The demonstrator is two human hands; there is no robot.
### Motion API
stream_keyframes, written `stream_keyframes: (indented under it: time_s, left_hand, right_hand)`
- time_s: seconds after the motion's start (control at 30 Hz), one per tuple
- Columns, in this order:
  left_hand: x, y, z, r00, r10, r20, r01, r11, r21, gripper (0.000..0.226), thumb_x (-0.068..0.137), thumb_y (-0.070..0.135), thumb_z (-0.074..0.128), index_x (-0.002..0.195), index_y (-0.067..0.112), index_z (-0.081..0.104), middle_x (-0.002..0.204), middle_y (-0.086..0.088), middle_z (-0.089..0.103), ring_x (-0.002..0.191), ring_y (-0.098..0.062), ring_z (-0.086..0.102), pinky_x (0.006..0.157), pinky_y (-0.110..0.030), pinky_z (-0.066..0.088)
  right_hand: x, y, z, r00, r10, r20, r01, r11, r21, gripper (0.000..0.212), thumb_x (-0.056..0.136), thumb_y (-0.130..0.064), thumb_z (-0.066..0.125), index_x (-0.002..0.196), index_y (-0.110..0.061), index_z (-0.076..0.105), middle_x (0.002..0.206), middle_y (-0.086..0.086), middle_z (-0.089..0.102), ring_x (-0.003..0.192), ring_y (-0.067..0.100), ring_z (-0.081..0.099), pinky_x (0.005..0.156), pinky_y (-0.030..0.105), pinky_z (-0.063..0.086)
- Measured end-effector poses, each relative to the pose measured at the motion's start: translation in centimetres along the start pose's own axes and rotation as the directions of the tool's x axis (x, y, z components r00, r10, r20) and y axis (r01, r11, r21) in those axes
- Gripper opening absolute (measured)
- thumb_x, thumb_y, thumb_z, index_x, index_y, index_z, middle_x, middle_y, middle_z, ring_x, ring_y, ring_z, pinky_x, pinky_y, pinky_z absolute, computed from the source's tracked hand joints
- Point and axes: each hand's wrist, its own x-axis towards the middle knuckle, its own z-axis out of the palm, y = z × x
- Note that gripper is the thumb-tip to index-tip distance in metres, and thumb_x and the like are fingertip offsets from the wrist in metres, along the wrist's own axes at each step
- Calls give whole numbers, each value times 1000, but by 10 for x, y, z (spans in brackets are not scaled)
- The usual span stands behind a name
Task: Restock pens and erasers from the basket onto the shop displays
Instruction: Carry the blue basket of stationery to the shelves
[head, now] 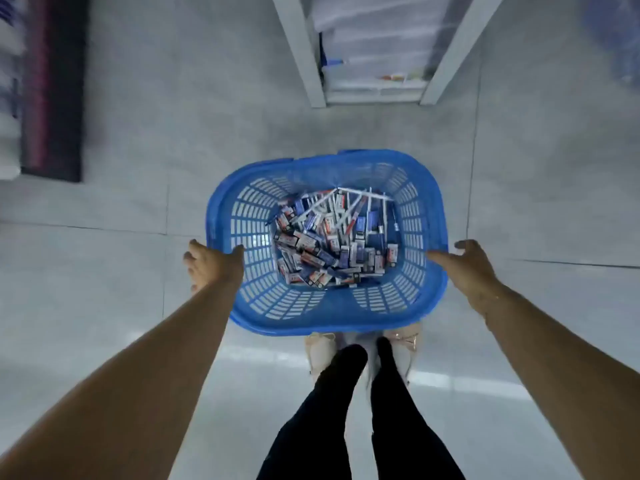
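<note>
On the pale tiled floor (104, 271), between a white shelf unit (374, 64) ahead and a dark display (52, 98) at left, sits a blue basket (325, 168). Boxed erasers (311, 251) and pens (349, 209) lie heaped inside. The left hand (211, 265) and right hand (464, 265) each grip a side rim, fingers clamped on it.

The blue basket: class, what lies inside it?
Inside the blue basket lies a heap of small boxed erasers with pens across them. Whatever sits beneath that heap is covered.
</note>
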Motion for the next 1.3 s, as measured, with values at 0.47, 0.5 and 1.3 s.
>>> stream_keyframes:
  time_s: [0.47, 0.5, 1.3]
  left_hand:
    - [-9, -27, 14, 991, -132, -22, 111, 902, -416, 19, 82, 24, 67, 91, 15, 52, 67, 6, 51, 55, -9, 47, 48, -24, 35]
    - [-20, -19, 2, 993, -118, -25, 98, 911, -402, 19, 82, 26, 66, 91, 16, 52, 67, 6, 52, 55, -9, 48, 47, -24, 35]
    - [-383, 211, -318, 832, 530, 166, -429, 803, -413, 21, 75, 31, 70, 85, 16, 59, 70, 6, 58, 62, -15, 55, 57, -27, 44]
  right_hand:
    - [3, 31, 22, 964, 179, -195, -124, 957, 263, 22, 78, -13, 58, 60, -15, 47, 66, 6, 53, 68, 23, 52, 67, 37, 46]
    - [-13, 31, 11, 957, 209, -203, -145, 947, 288, 22, 78, -13, 59, 59, -15, 47, 64, 5, 53, 62, 22, 51, 65, 36, 46]
    - [-411, -43, -388, 781, 342, -523, 86, 770, 632, 23, 76, -13, 63, 60, -15, 46, 29, -8, 47, 25, 0, 43, 29, 12, 33]
